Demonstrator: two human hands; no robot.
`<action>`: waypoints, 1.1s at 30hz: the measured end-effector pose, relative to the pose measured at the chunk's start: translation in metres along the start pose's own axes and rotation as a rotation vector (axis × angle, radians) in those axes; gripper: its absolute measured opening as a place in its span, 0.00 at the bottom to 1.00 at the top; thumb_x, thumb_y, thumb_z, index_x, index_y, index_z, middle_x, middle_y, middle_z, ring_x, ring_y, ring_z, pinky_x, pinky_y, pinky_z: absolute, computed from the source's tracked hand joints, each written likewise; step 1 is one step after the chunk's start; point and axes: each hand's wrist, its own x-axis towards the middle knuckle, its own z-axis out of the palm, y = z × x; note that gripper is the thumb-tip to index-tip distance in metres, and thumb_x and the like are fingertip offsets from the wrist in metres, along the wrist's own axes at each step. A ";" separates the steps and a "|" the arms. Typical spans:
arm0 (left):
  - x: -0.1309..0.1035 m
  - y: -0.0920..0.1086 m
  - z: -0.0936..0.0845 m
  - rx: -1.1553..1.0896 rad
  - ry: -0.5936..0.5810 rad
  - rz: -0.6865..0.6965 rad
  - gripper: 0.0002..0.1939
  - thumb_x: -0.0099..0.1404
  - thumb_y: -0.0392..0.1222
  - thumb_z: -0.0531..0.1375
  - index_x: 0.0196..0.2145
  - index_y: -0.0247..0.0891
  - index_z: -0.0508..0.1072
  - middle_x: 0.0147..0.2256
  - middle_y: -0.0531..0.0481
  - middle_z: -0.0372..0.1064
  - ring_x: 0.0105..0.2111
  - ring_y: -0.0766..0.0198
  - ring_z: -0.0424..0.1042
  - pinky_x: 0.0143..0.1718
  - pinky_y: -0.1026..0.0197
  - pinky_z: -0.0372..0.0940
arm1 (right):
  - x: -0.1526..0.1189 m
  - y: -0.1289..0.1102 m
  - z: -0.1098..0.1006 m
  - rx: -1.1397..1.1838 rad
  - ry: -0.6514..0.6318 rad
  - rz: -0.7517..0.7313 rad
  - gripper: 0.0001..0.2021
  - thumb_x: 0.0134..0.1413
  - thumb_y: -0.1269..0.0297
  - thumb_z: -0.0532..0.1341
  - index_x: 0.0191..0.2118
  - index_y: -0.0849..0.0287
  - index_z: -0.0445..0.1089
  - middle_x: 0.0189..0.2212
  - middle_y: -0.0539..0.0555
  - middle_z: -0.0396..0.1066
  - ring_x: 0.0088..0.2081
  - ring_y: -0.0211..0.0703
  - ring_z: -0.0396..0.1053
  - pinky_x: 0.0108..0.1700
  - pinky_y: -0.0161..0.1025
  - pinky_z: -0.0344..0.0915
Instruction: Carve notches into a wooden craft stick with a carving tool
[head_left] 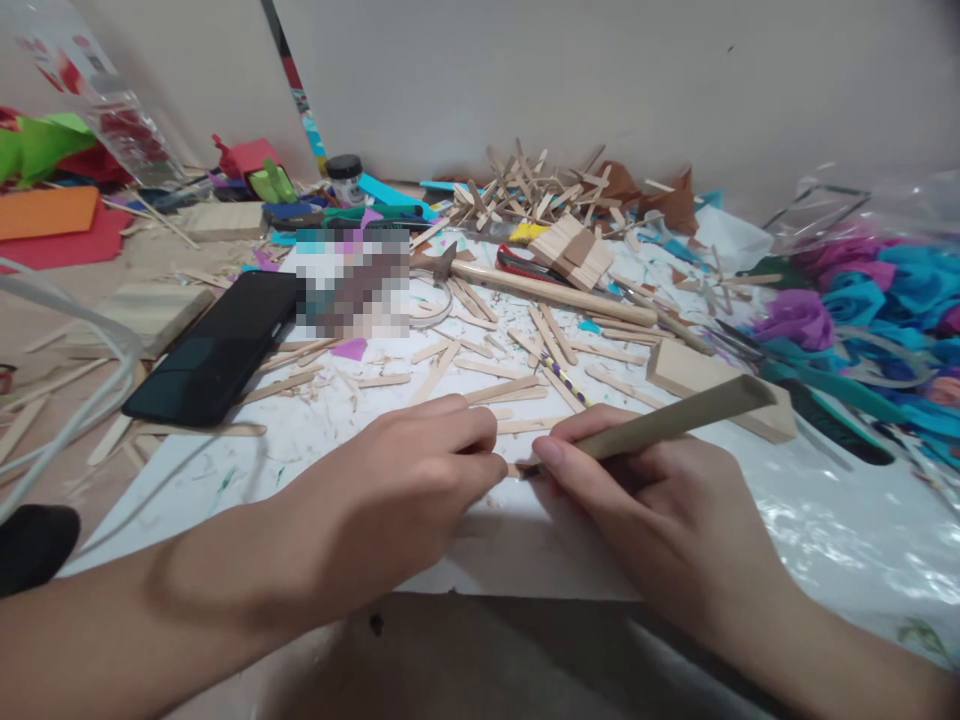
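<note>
Near the front edge of the white sheet (480, 540), my left hand (420, 480) is closed and presses a small wooden craft stick (516, 470) with its fingertips. Only a short end of that stick shows. My right hand (660, 500) grips a thick olive-coloured, pen-like tool (675, 415) between thumb and fingers. Its shaft slants up to the right. The dark tip sits at the stick, close to my left fingertips; its exact shape is hard to make out. Loose craft sticks (510, 390) lie just beyond both hands.
A black phone (217, 345) lies at left, by a white cable (112, 310). Behind are a hammer (555, 290), a red cutter (529, 265) and a pile of sticks (532, 190). At right are a wooden block (720, 390), green-handled pliers (832, 420) and crepe paper flowers (877, 290).
</note>
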 end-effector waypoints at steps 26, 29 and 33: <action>-0.003 -0.011 -0.006 0.006 -0.046 0.088 0.12 0.81 0.34 0.54 0.45 0.41 0.77 0.44 0.53 0.72 0.41 0.62 0.69 0.42 0.58 0.59 | 0.004 0.001 -0.017 0.303 -0.134 -0.023 0.13 0.64 0.52 0.72 0.33 0.54 0.78 0.22 0.47 0.69 0.24 0.33 0.68 0.24 0.26 0.62; -0.001 -0.013 -0.009 0.048 -0.071 0.121 0.14 0.84 0.37 0.52 0.44 0.41 0.77 0.45 0.52 0.74 0.42 0.61 0.70 0.43 0.56 0.60 | 0.007 0.002 -0.019 0.399 -0.217 -0.003 0.12 0.65 0.52 0.73 0.35 0.54 0.79 0.23 0.48 0.73 0.26 0.34 0.70 0.26 0.25 0.64; 0.000 -0.012 -0.005 0.041 0.013 0.019 0.09 0.83 0.39 0.57 0.42 0.43 0.76 0.41 0.56 0.72 0.39 0.63 0.70 0.40 0.59 0.59 | 0.008 0.000 -0.018 0.440 -0.265 0.038 0.18 0.62 0.47 0.75 0.31 0.55 0.77 0.21 0.49 0.73 0.23 0.34 0.70 0.25 0.27 0.64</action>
